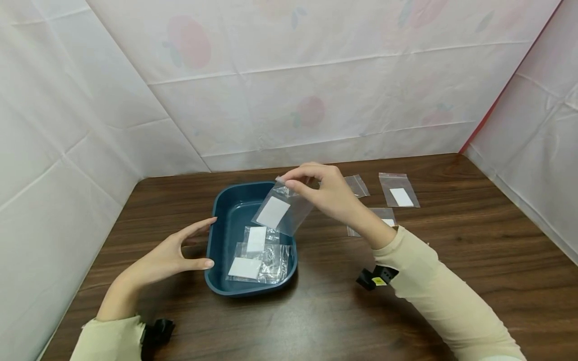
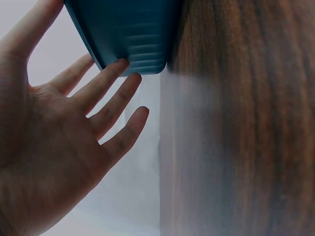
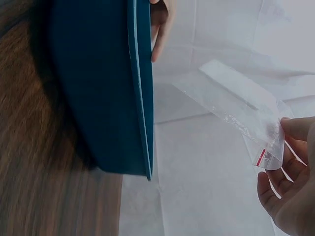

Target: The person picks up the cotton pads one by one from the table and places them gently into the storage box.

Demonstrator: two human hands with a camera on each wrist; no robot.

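Observation:
My right hand (image 1: 331, 193) pinches the top edge of a clear zip-lock bag (image 1: 272, 213) between thumb and fingers. A white card sits inside that bag, which hangs tilted over a dark blue plastic tub (image 1: 226, 220). In the right wrist view the bag (image 3: 236, 98) shows a red mark near its zip end. Two similar bags, one with a white card (image 1: 256, 238) and one with another card (image 1: 244, 268), lie in the tub. My left hand (image 1: 158, 258) is at the tub's left side, thumb and fingers spread against its rim and wall.
On the brown wooden table (image 1: 334, 311), right of the tub, lie more clear bags: one at the back right (image 1: 400, 196), one (image 1: 357, 186) partly behind my right hand, one (image 1: 386, 215) partly behind the forearm. White curtains (image 1: 271, 120) enclose the table's back and sides.

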